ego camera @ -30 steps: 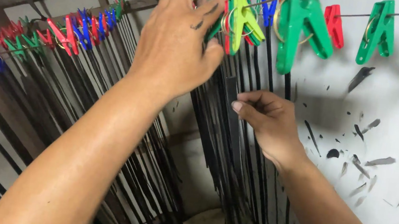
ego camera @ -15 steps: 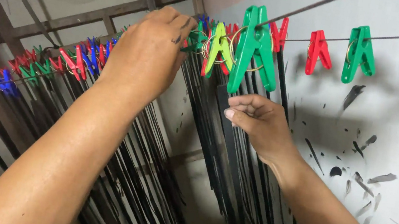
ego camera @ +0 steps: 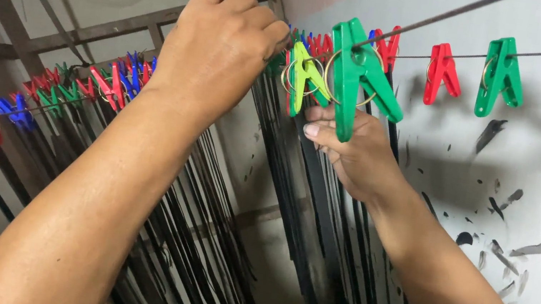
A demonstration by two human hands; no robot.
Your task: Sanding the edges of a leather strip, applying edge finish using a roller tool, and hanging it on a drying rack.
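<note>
nearest the camera, the right hand [ego camera: 357,155] is curled shut, pinching the top of a black strip [ego camera: 320,203] just under the big green peg [ego camera: 359,72] on the wire [ego camera: 451,14]. the left hand [ego camera: 218,46] is closed too, bunched around something up by the yellow-green peg [ego camera: 305,78], but i can't tell exactly what it's gripping since the fingers hide it.

what could go wrong imo: the strip is only held by fingertips, so if the peg doesn't bite square on it, it could slide down into the other hanging strips [ego camera: 197,249]. those look wet or painted, so brushing them might smear stuff, like the black marks on the white wall [ego camera: 535,216] to the right.

further left, more red and blue pegs [ego camera: 115,80] run along a second line.

containers: none in view, everything just hangs.
</note>
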